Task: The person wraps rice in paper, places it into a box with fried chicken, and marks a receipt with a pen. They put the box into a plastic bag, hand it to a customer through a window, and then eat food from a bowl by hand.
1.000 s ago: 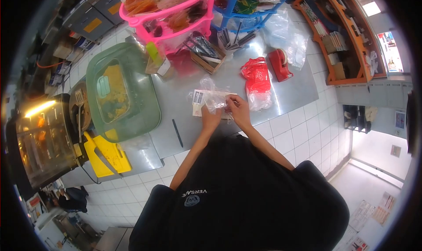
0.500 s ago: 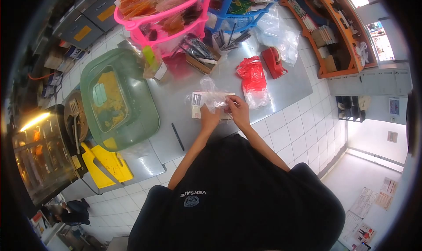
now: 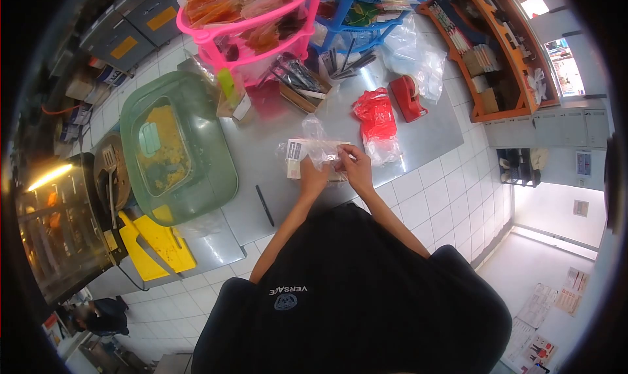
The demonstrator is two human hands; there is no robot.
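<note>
A clear plastic bag (image 3: 318,146) lies crumpled over a pale, flat printed packet (image 3: 294,150) on the metal table, close to my body. My left hand (image 3: 314,179) is closed at the packet's near side, its fingertips partly covered by the bag's film. On the right, my right hand (image 3: 356,168) pinches the bag's edge between thumb and fingers. A dark pen-like stick (image 3: 265,205) lies to the left of my left forearm. Beyond my right hand are a red plastic bag (image 3: 376,115) and a red tape dispenser (image 3: 409,98).
At left stands a green tub (image 3: 226,171) with yellow food inside, near a yellow cutting board (image 3: 176,253) and a knife (image 3: 156,255). Pink (image 3: 252,68) and blue baskets (image 3: 360,30) of packets line the back, beside an orange shelf (image 3: 481,106). Another person (image 3: 108,316) is at lower left.
Both hands keep nearly the same hold on the clear bag. The camera view has shifted slightly; nothing else has visibly moved.
</note>
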